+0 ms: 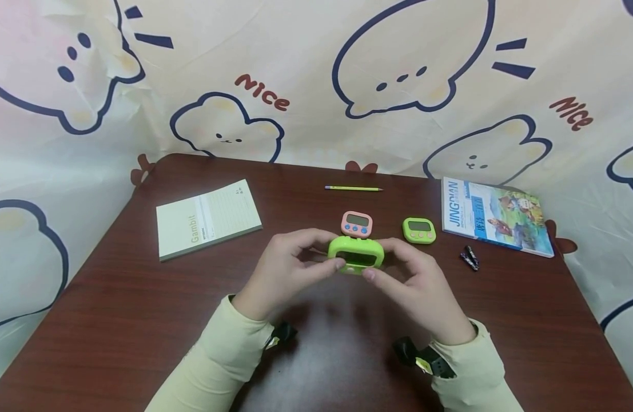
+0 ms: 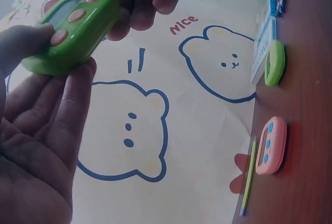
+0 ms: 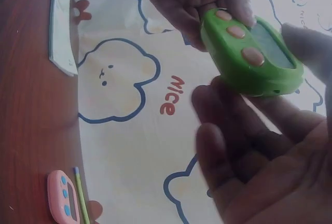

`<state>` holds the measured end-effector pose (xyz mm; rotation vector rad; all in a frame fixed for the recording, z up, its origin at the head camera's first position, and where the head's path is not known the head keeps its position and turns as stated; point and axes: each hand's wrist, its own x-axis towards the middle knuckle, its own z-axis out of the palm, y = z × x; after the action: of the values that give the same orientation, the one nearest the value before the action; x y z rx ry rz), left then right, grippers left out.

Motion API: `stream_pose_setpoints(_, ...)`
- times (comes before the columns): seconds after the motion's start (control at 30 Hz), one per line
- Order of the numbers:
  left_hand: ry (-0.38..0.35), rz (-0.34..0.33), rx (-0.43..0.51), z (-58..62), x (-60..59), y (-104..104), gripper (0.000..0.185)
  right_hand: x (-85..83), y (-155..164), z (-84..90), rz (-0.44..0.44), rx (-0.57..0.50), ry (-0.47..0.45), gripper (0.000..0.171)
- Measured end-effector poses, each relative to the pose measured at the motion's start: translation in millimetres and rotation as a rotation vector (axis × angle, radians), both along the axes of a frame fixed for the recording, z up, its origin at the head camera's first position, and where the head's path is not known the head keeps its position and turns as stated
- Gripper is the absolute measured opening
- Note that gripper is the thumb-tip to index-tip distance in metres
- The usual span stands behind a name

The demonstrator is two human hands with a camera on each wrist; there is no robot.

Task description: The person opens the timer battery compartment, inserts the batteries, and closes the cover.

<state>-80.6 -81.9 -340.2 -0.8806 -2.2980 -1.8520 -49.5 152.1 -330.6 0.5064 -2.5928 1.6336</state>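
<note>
Both hands hold a green digital timer (image 1: 355,252) above the table, its grey screen and pink-orange buttons facing up toward the head. The left hand (image 1: 290,272) grips its left end, thumb on the front face and fingers behind and beneath. At the other end, the right hand (image 1: 421,286) pinches it with the thumb at the lower front edge and fingers underneath. Three round buttons show on the timer (image 3: 244,53) in the right wrist view. Just beyond it lies a pink timer (image 1: 356,224) with blue buttons, and a second green timer (image 1: 419,230) lies to the right.
A pale notebook (image 1: 208,220) marked "Gambit" lies on the left of the brown table (image 1: 115,320). Toward the back is a yellow-green pencil (image 1: 354,188). At right are a colourful book (image 1: 496,217) and small dark objects (image 1: 469,258). A cartoon-printed cloth (image 1: 306,51) hangs behind.
</note>
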Motion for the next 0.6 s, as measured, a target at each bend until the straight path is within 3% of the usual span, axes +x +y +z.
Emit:
stream_pose_setpoints(0.13, -0.106, 0.009, -0.004, 0.5, -0.9, -0.4, 0.025, 0.6, -1.9, 0.0, -0.045, -0.027, 0.047, 0.027)
stream_pose_setpoints(0.3, -0.167, 0.000, -0.022, -0.1, -1.9, -0.7, 0.025, 1.1, -2.8, -0.8, -0.071, -0.046, 0.042, 0.024)
stream_pose_setpoints(0.43, -0.127, -0.017, -0.032, -0.2, -2.8, -0.5, 0.029, 0.5, -2.6, -1.4, -0.094, -0.035, 0.037, 0.023)
stream_pose_setpoints(0.6, 0.021, -0.021, -0.058, -2.3, -4.7, -0.4, 0.047, -4.4, 0.3, -4.1, -0.091, -0.084, -0.023, 0.021)
